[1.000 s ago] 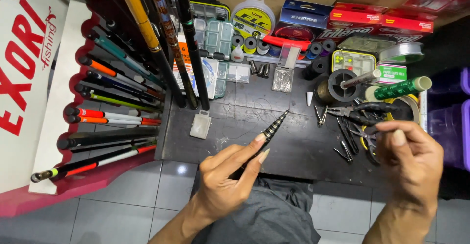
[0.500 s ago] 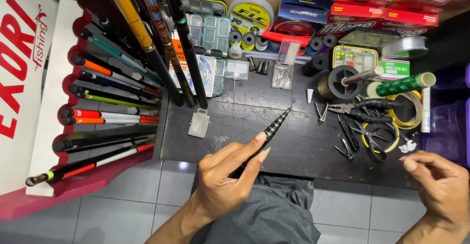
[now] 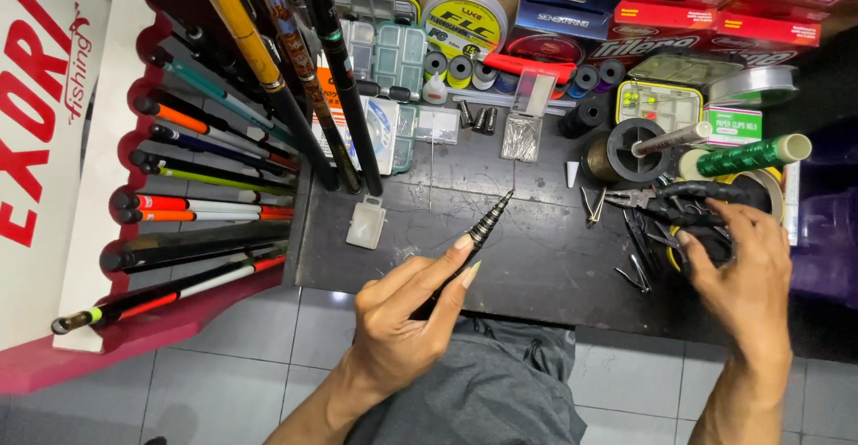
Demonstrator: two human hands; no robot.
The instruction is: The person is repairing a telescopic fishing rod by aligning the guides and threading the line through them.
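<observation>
Head view, looking straight down over a dark desk [image 3: 536, 266] crowded with fishing tackle. My left hand [image 3: 407, 315] is closed around a slim black telescopic rod section [image 3: 487, 223], its ringed, tapered tip pointing up and to the right, lifted above the middle of the desk. My right hand [image 3: 742, 271] reaches into a pile of black pliers and small tools [image 3: 666, 208] at the right edge, fingers curled over the heap; I cannot tell whether they have closed on anything. To do this well, I judge the rod tip should be kept steady and clear of the clutter while the right hand picks out one tool without dragging its neighbours along. Just beside the tool pile lie a green wrapped handle [image 3: 751, 155], a dark spool [image 3: 635, 150] and rolls of tape. Farther back sit clear tackle boxes [image 3: 398, 52], small thread spools [image 3: 460, 70] and red cartons [image 3: 693, 16]. A little clear plastic box [image 3: 366, 222] lies near the rod. On the left, a red rack [image 3: 134, 320] holds many rods, and several upright rods [image 3: 331, 79] lean across the desk's left side, crowding that approach.
</observation>
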